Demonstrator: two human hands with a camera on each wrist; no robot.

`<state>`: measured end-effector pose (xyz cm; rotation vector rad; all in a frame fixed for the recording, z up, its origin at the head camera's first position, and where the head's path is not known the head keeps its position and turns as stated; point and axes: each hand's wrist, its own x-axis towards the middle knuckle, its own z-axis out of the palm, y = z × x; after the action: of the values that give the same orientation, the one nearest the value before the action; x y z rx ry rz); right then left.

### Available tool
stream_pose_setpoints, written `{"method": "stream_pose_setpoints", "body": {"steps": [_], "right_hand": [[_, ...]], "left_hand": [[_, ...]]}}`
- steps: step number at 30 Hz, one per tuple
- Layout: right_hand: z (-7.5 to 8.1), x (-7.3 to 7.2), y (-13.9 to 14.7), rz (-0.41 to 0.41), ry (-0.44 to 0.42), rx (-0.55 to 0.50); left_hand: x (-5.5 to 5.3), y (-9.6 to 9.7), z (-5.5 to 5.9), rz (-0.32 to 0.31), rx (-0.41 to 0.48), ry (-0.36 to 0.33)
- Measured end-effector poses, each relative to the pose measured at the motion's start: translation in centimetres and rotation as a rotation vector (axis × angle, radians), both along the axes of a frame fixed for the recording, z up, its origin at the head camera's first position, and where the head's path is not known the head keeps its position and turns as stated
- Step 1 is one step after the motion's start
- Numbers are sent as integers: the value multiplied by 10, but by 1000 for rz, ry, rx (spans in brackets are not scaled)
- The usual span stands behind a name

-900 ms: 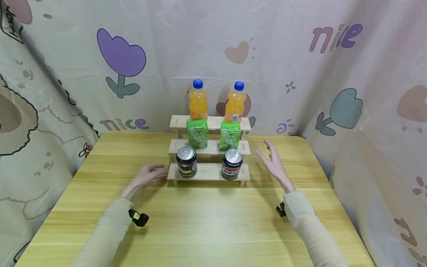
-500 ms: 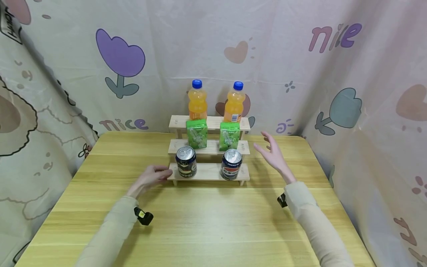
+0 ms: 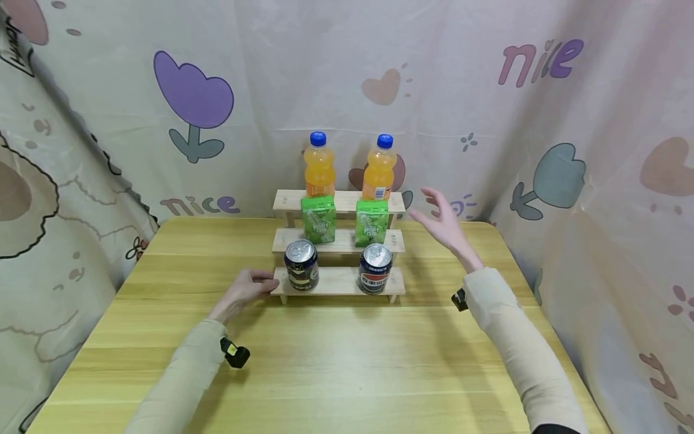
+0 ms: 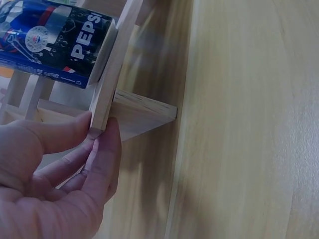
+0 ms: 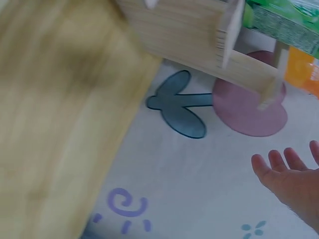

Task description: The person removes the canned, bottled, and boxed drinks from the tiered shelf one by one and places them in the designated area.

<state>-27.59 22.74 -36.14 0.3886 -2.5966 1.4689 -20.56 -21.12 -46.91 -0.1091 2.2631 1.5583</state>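
A three-step wooden rack (image 3: 338, 281) stands on the table. My left hand (image 3: 245, 290) pinches the left end of its lowest board between thumb and fingers, plain in the left wrist view, close to a Pepsi can (image 4: 55, 42). Off the rack's right side, my right hand (image 3: 443, 224) is raised with fingers spread and holds nothing. The lowest step bears a dark can (image 3: 301, 265) and a second can (image 3: 375, 269). Two green drink cartons (image 3: 318, 220) stand on the middle step. On the top step are two orange drink bottles (image 3: 319, 166) with blue caps.
The rack sits near the back of the light wooden table (image 3: 347, 361). Behind and along both sides hangs a printed curtain (image 3: 303, 72).
My left hand has moved slightly right and taken hold of the lowest board's end. My right hand has risen toward the top step's height. The rack and drinks look unmoved.
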Motion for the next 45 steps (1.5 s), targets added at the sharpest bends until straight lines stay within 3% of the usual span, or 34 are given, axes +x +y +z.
{"method": "stream_pose_setpoints", "body": {"steps": [7,15,21,30,45], "right_hand": [[29,-14,-12,24,29,-18],[65,-30,-32,52,14,-32],[83,-40,-45,60,-4,-39],[94,-47,-62,95,-13,-73],[99,-56,-75,70,-89,-84]], "left_hand": [[-2,0,1,14,-8,-10],[-2,1,2,19,-61,-2],[-3,3,3,30,-74,2],[-2,1,3,22,-70,16],[-2,1,3,30,-65,8]]}}
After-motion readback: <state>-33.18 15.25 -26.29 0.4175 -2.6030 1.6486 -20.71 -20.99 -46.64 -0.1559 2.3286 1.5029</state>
